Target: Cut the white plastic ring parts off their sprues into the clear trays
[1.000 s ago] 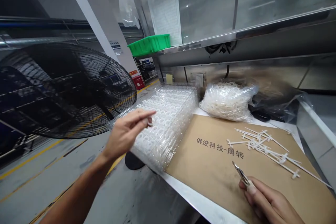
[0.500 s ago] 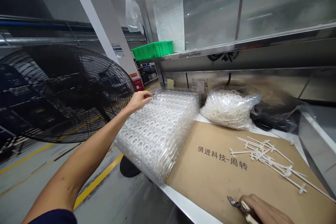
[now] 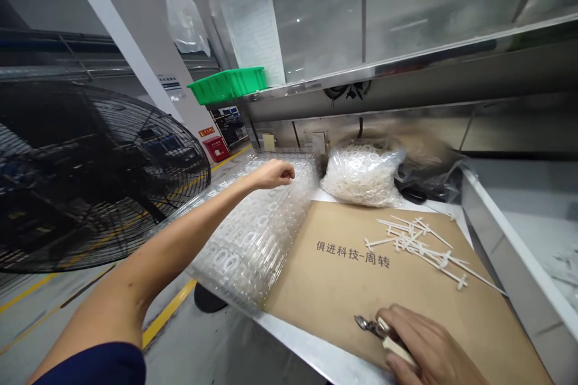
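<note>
My left hand (image 3: pixel 273 174) hovers over the clear plastic trays (image 3: pixel 235 222), its fingers curled closed. A speck of white shows at the fingertips, too small to name. The trays stand in a stack, and white rings (image 3: pixel 224 260) sit in rows in the top one. In my right hand (image 3: pixel 427 343) is a pair of nippers (image 3: pixel 377 328) with cream handles, jaws pointing left, low over the brown cardboard sheet (image 3: pixel 325 295). White plastic sprues (image 3: pixel 415 240) lie in a loose pile on the cardboard, beyond the nippers.
A clear bag of white rings (image 3: pixel 363 174) stands behind the cardboard. A green bin (image 3: pixel 230 85) rests on the metal shelf above. At left is a large black fan (image 3: pixel 108 174). A white partition (image 3: pixel 519 258) borders the right side, with white pieces beyond it.
My left hand has moved right across the tray stack, closed. My right hand with the nippers has come further into view. The whole view has swung to the right.
</note>
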